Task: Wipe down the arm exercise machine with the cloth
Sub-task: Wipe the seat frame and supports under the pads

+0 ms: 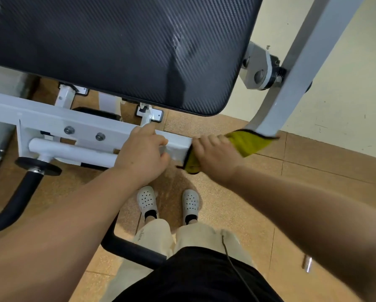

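Progress is judged as mid-task, with the wipe in hand at the end of the lower frame. The black handle (pixel 19 192) at far left has no cloth on it; whether it has been cleaned cannot be told. The white frame beam (pixel 52 123), with two bolts in its face, runs rightward under the black pad (pixel 117 51). The pad shows pale streaks that may be damp or only glare.

The left hand (pixel 142 153) grips the beam, fingers curled over its top edge, apparently as a brace. The right hand (pixel 213 153) is just beside it but not touching it. It is closed on the yellow-green cloth (pixel 248 141) and presses the bunched part against the beam's end face. The loose part of the cloth trails right to the foot of the grey upright (pixel 302 68); whether it touches the upright or passes under it is unclear.

Left to do, as a judgement: the upright, its pivot bracket and the handles. A small metal piece (pixel 307 263) lies on the floor, well apart from the work.
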